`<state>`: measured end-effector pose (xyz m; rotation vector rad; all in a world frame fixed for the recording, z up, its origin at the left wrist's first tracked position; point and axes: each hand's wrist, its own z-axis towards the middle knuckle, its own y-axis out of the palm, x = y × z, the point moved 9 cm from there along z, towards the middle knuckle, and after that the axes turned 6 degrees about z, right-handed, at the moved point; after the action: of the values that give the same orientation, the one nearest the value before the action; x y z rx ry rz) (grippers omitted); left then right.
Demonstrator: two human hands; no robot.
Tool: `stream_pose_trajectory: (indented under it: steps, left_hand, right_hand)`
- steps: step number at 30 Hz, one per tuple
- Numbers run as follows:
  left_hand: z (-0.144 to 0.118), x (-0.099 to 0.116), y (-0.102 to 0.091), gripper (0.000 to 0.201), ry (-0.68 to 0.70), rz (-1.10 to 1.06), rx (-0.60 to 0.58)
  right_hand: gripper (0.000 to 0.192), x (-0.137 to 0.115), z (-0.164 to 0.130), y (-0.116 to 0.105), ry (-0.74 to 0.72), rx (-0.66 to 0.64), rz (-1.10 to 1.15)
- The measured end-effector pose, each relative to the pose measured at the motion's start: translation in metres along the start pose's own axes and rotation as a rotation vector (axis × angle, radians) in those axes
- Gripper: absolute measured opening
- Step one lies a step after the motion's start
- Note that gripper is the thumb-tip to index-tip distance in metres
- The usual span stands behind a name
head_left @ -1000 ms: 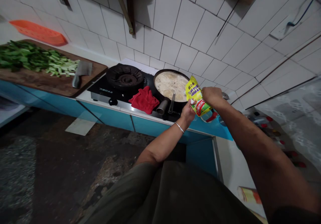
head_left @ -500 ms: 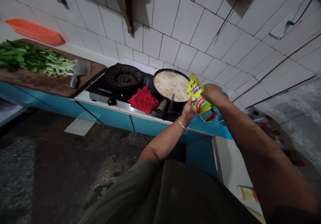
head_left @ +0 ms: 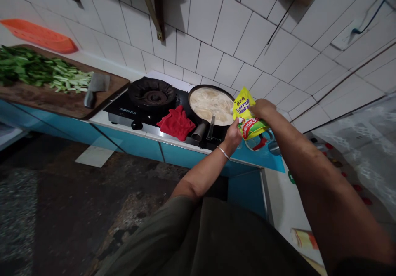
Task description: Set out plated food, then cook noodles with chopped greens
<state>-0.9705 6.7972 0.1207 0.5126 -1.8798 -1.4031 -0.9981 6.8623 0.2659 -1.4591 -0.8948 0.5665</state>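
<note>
A yellow and green seasoning packet (head_left: 244, 107) with printed characters is held upright beside the pan's right rim. My left hand (head_left: 234, 135), with a bracelet at the wrist, grips the packet's lower left edge. On its other side my right hand (head_left: 262, 110) has its fingers closed at the packet's right edge; the fingertips are partly hidden. The pan (head_left: 191, 107) sits on the right burner, filled with pale, bubbling liquid and noodle-like strands (head_left: 212, 102). A metal utensil handle (head_left: 212, 128) leans over the front rim, next to the pan's hollow handle (head_left: 200, 130).
A red cloth (head_left: 176, 123) lies on the stove front (head_left: 145, 128), near the bare left burner (head_left: 151, 94). Further left, a cleaver (head_left: 96, 88) and chopped greens (head_left: 62, 74) rest on a cutting board (head_left: 114, 90). An orange basket (head_left: 40, 36) stands against the wall.
The packet has turned slightly, showing more of its printed front, with both hands still on it. The pan and stove stay put while the view shifts slightly.
</note>
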Motion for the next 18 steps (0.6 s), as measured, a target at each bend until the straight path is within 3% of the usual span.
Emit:
stream_pose_trajectory:
  steps: [4,6,12,18]
  left_hand:
    - [0.001,0.006,0.011,0.027,0.023,-0.078,-0.055]
    - [0.003,0.01,0.011,0.028,0.037,-0.084,-0.027]
    - [0.008,0.01,0.018,0.026,0.003,-0.065,-0.006]
    - [0.007,0.006,0.016,0.029,-0.004,-0.115,0.0]
  right_hand:
    - [0.045,-0.013,0.0,-0.008,-0.085,0.109,-0.102]
    - [0.045,-0.018,0.001,-0.009,-0.125,0.137,-0.144]
    - [0.04,-0.025,-0.004,-0.007,-0.209,0.132,-0.244]
    - [0.039,-0.024,-0.001,-0.001,-0.189,0.116,-0.256]
